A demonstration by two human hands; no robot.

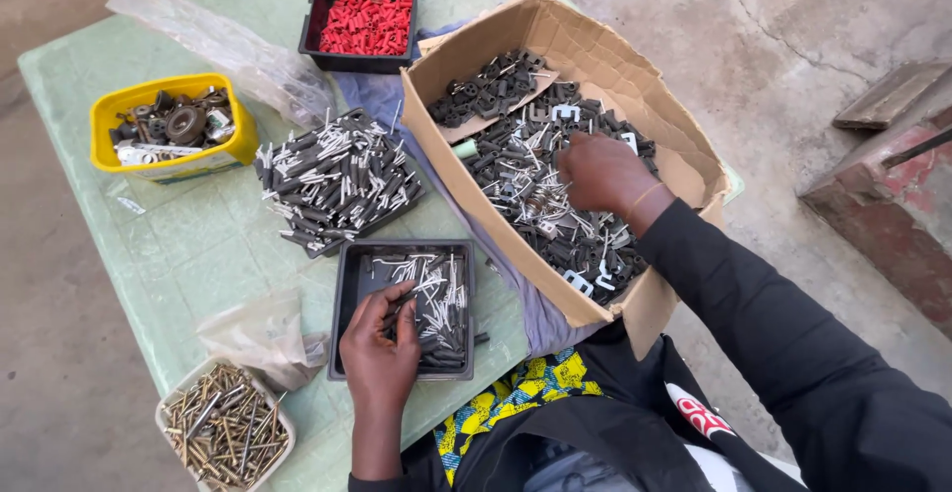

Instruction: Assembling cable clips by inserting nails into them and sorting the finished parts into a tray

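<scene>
My left hand (pixel 381 351) rests in a black tray (pixel 349 264) near the table's front edge, fingers closed on a small dark part with a metal pin. The tray holds several such black pieces with silver pins. My right hand (pixel 600 175) reaches into a tilted cardboard box (pixel 635 85) full of black plastic parts and metal clips, its fingers curled down among them. What the right hand's fingers grip is hidden. A pile of assembled black pieces with pins (pixel 337 181) lies on another black tray between the two.
A yellow tub of mixed metal parts (pixel 171 127) stands at the left. A black bin of red plastic plugs (pixel 365 22) sits at the back. A white tub of brass screws (pixel 226 434) is at the front left. Clear plastic bags (pixel 223 46) lie on the green table (pixel 198 244).
</scene>
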